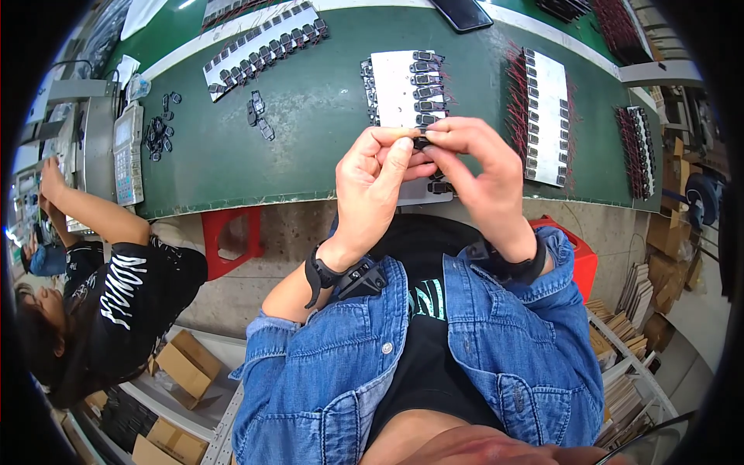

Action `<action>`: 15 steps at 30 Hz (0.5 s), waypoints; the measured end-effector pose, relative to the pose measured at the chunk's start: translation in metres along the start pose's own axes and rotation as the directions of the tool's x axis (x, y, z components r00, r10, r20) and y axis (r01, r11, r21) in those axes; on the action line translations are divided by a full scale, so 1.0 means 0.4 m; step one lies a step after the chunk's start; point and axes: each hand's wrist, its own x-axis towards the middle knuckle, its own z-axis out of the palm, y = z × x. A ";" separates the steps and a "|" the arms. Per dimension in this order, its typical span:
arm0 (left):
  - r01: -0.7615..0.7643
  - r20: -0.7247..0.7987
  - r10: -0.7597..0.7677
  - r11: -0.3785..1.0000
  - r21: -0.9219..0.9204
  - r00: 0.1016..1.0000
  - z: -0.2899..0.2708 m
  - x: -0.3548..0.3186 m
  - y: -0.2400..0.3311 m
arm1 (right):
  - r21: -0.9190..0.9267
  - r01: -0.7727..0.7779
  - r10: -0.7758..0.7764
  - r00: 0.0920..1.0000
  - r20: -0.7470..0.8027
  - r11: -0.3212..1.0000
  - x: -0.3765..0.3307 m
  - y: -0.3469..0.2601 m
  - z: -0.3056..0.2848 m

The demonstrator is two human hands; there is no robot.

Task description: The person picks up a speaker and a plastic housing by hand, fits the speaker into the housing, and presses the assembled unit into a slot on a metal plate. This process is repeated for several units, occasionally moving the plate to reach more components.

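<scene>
Small black plastic clip-like part (421, 141) is pinched between both hands, held up over the near edge of the green-topped workbench (310, 116), close in for fine finger work. Left hand (372, 182) and right hand (473, 167) are together, fingertips clamped on it from either side. Just behind sits a white rectangular tray (395, 89) with matching parts lined along its edges (within easy reach). Another tray with red leads (546, 116) lies toward the right edge; loose black parts (159, 136) toward the left, near a co-worker's arm (85, 205).
</scene>
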 end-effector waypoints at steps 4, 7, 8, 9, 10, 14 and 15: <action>0.018 0.019 -0.018 1.000 0.006 1.000 0.000 0.000 0.011 | 0.638 -0.508 0.443 0.853 0.277 0.579 0.012 0.002 -0.018; 0.037 0.023 -0.038 0.999 0.010 0.999 -0.002 0.007 0.016 | 0.680 -0.608 0.410 0.789 0.458 0.410 0.028 0.021 -0.023; 0.041 0.021 -0.042 0.999 0.013 0.999 -0.001 0.013 0.017 | 0.679 -0.611 0.411 0.787 0.460 0.408 0.030 0.022 -0.021; 0.045 0.018 -0.046 0.999 0.016 0.999 -0.001 0.016 0.018 | 0.669 -0.606 0.432 0.789 0.436 0.431 0.030 0.022 -0.014; 0.048 0.014 -0.048 0.999 0.015 0.999 -0.001 0.018 0.020 | 0.658 -0.601 0.452 0.791 0.412 0.454 0.029 0.021 -0.006; 0.077 0.035 -0.078 0.997 0.026 0.996 -0.010 0.023 0.031 | 0.643 -0.612 0.466 0.783 0.413 0.460 0.033 0.018 -0.005; 0.073 0.024 -0.074 0.997 0.032 0.997 -0.010 0.024 0.034 | 0.643 -0.618 0.462 0.779 0.423 0.453 0.033 0.016 -0.006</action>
